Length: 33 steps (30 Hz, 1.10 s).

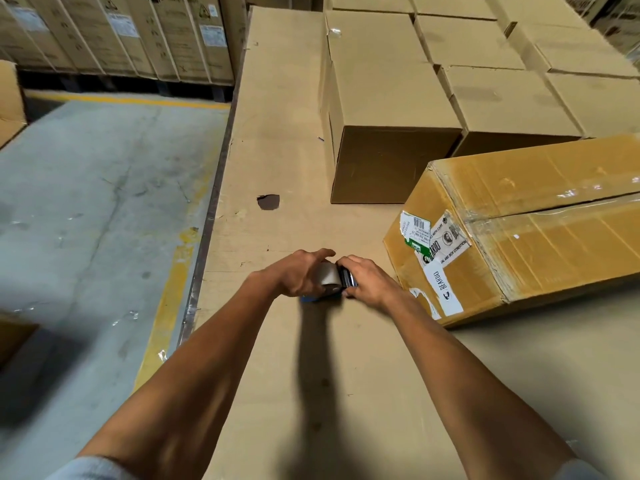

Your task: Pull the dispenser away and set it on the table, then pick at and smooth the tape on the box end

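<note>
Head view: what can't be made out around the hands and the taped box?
- Tape dispenser: mostly covered by the left hand and right hand; only the brown roll, a dark frame and a blue bit show.
- Taped box: its right end is cut off by the frame edge.
- Box labels: small print too small to read.

Matt cardboard sheet (277, 133); glossy taped carton (540, 237); rough concrete floor (104, 202)
</note>
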### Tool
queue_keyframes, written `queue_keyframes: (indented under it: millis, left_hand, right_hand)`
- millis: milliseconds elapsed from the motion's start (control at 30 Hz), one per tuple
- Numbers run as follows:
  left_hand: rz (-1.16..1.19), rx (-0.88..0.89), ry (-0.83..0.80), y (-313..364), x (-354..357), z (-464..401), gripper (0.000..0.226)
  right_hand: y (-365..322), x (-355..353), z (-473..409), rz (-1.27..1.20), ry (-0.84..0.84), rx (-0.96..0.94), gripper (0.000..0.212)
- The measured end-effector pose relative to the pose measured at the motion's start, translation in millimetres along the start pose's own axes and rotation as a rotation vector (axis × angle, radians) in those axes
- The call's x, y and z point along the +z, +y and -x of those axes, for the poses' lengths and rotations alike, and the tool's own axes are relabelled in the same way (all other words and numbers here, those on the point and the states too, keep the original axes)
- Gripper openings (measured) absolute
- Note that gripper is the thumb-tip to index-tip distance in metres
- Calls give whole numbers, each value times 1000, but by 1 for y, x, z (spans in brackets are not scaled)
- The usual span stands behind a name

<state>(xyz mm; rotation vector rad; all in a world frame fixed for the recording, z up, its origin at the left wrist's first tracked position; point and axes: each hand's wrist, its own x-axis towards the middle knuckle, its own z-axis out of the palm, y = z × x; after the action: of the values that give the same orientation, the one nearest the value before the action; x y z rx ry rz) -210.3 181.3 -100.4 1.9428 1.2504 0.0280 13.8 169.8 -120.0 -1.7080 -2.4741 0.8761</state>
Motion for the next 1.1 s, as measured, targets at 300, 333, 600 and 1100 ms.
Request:
queue_keyframes:
  millis: [300, 333, 600, 1100]
  left_hand:
    - [-113, 8, -9, 5, 3, 3, 107]
    - [-127, 13, -1, 6, 3, 4, 111]
    - [-8, 82, 240, 42, -9, 7, 95]
    - [268, 324, 634, 232, 57, 8, 69]
  right_hand:
    - [-5, -4, 9, 16, 2, 50, 62]
    - [-6, -8, 12, 24, 4, 68, 68]
    - [-19, -73, 34, 204, 187, 95, 51]
    - [5, -190, 146, 222, 531, 143, 48]
